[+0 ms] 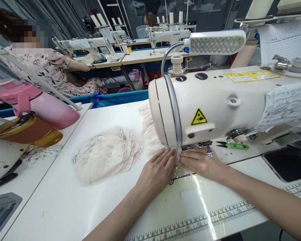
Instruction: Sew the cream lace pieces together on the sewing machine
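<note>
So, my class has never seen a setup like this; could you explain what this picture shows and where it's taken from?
A camera on a person's head looks forward and down. Their bare left hand and right hand work under the head of a sewing machine. Their fingers lie on either side of a narrow lacy strip; whether they pinch it is hidden. On the white table, a heap of pale fabric with loose threads lies left; green-handled snips and a dark phone lie right. Beyond, another person sits at a second workstation.
</note>
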{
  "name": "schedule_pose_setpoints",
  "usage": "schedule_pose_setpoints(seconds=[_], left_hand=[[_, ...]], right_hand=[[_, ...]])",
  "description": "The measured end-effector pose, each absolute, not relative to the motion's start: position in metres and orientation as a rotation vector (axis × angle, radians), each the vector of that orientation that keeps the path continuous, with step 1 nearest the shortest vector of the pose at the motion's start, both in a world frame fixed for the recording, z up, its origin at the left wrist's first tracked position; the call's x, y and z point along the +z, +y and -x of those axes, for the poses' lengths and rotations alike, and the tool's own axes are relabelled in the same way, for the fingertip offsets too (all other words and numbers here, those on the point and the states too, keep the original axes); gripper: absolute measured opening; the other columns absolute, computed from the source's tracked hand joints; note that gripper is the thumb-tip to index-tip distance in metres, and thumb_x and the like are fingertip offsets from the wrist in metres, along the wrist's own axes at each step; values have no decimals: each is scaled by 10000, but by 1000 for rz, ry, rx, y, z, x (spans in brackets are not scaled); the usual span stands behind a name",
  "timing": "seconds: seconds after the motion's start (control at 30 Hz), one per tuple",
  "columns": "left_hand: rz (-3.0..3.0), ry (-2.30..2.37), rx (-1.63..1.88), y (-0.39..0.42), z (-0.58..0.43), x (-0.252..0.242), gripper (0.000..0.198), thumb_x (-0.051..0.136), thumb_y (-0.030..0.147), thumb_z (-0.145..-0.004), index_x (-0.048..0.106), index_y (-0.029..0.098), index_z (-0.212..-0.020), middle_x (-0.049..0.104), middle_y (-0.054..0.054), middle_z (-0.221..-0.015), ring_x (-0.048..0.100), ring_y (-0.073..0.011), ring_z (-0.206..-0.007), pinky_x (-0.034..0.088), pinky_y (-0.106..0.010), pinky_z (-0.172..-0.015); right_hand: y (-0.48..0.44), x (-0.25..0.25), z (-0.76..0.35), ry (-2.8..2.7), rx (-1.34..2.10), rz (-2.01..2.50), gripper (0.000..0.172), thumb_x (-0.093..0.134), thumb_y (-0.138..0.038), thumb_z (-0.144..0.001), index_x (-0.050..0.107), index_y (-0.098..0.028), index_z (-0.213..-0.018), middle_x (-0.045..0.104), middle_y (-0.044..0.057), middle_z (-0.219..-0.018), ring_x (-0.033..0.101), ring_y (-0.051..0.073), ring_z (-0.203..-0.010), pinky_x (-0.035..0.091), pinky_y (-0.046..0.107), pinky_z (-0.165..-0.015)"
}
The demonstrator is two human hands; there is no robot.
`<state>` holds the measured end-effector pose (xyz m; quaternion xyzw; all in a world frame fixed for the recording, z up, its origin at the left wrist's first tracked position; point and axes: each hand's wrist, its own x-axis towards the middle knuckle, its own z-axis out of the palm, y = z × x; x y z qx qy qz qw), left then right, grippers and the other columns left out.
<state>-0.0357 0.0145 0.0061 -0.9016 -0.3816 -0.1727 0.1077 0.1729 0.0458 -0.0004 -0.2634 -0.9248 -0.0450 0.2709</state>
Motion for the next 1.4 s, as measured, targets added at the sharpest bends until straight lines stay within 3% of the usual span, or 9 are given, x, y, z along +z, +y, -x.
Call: schedule_pose_setpoints(seconds=[0.23,0.37,0.57,0.8,0.93,1.1,1.4], left_hand=[[2570,-1086,-482,15,34,6,305,369,120,-912,586,61,-1118,620,-141,-1195,600,-240,-1103,509,-384,-961],[2589,-1077,-449,15,34,4,327,386,159,-934,573,99,-1194,593,-110,-1246,580,-234,-1135,478,-400,-998],[2598,-1038,-443,16,36,3,338,400,191,-942,568,119,-1226,590,-87,-1254,579,-236,-1133,474,-423,-996],[2608,-1045,-413,16,36,3,357,406,219,-938,560,135,-1249,586,-90,-1261,570,-240,-1142,459,-424,-1002],[2606,-1060,-398,16,36,2,364,404,231,-936,558,143,-1255,582,-90,-1267,565,-246,-1145,445,-425,-1006],[2600,-1110,-375,15,36,4,371,401,232,-934,553,151,-1263,582,-89,-1267,554,-259,-1153,422,-441,-1009],[2525,-1111,-425,16,32,4,340,418,205,-940,572,127,-1233,602,-81,-1235,550,-247,-1125,397,-415,-1003]], right_hand=[[44,0,-174,-2417,-345,821,162,548,-78,-841,628,-218,-863,687,-56,-967,605,114,-779,371,273,-603],[42,6,-173,-2359,-345,865,200,509,-97,-869,651,-234,-900,692,-38,-924,611,133,-778,397,289,-654],[41,20,-174,-2418,-75,996,325,404,-79,-882,668,-269,-870,685,-33,-885,608,145,-809,461,289,-683],[45,11,-180,-2387,218,1181,296,436,-230,-912,664,-384,-1020,672,-30,-999,626,188,-926,547,372,-760],[50,5,-179,-2357,240,1224,308,413,-287,-923,642,-395,-1098,681,-20,-976,622,215,-983,551,436,-808],[51,5,-182,-2352,257,1250,329,398,-288,-928,632,-400,-1129,687,-24,-964,627,213,-980,552,406,-822],[50,10,-184,-2466,-67,1156,353,422,-197,-914,630,-381,-1131,686,-16,-970,630,192,-864,515,350,-745]])
